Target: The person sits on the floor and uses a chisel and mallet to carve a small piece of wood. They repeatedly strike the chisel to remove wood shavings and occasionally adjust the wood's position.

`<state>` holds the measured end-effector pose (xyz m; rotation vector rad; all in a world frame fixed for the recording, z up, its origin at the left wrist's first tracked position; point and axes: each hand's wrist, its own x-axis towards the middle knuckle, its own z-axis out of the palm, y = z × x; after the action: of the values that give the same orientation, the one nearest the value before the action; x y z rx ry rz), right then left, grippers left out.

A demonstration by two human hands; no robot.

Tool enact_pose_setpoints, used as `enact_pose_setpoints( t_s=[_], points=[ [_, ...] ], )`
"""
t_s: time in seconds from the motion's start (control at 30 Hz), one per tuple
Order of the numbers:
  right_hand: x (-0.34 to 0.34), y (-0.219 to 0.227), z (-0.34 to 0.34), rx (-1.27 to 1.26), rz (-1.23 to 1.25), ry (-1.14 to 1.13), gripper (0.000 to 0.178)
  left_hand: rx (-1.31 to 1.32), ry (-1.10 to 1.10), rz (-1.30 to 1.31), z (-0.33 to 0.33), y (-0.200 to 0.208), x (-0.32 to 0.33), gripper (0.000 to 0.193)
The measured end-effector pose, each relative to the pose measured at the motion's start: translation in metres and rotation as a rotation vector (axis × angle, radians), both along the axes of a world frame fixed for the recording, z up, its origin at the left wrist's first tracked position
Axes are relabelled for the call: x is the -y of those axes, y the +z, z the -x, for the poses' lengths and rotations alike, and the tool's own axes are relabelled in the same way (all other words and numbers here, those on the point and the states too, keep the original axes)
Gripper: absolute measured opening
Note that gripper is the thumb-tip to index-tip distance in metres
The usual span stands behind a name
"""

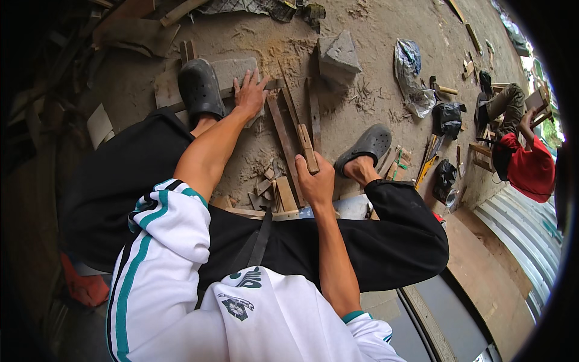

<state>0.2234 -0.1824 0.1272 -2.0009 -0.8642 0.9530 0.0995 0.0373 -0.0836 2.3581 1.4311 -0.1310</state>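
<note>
My left hand (250,95) lies flat with its fingers spread, pressing on a narrow wooden strip (275,84) across a grey stone block (236,65). My left foot, in a dark clog (201,87), stands on the same strip. My right hand (316,180) is closed around the wooden handle (306,145) of a handsaw. The saw's thin blade (289,92) appears nearly edge-on and points away from me, close to the strip's right end. Whether its teeth touch the wood, I cannot tell.
A rough concrete block (339,57) stands beyond the saw. Wooden slats (283,142) and offcuts (268,181) lie between my legs. To the right are a plastic bag (413,78), a hammer (445,89) and another person in a red shirt (531,166). Scrap wood (136,33) is piled at far left.
</note>
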Motion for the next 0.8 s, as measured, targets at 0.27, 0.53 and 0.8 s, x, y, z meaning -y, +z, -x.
enact_pose_setpoints(
  t_s=[0.27,0.53,0.8],
  points=[
    [-0.001,0.006,0.006,-0.002,0.060,0.039,0.025,-0.032,0.005,0.137,0.001,-0.006,-0.003,0.059],
    [0.001,0.026,0.022,-0.048,0.097,-0.023,0.024,-0.136,0.034,0.343,-0.012,0.001,-0.017,0.063],
    [-0.010,0.020,0.022,-0.029,0.140,-0.012,0.020,-0.048,0.054,0.370,-0.007,-0.011,-0.022,0.062]
  ],
)
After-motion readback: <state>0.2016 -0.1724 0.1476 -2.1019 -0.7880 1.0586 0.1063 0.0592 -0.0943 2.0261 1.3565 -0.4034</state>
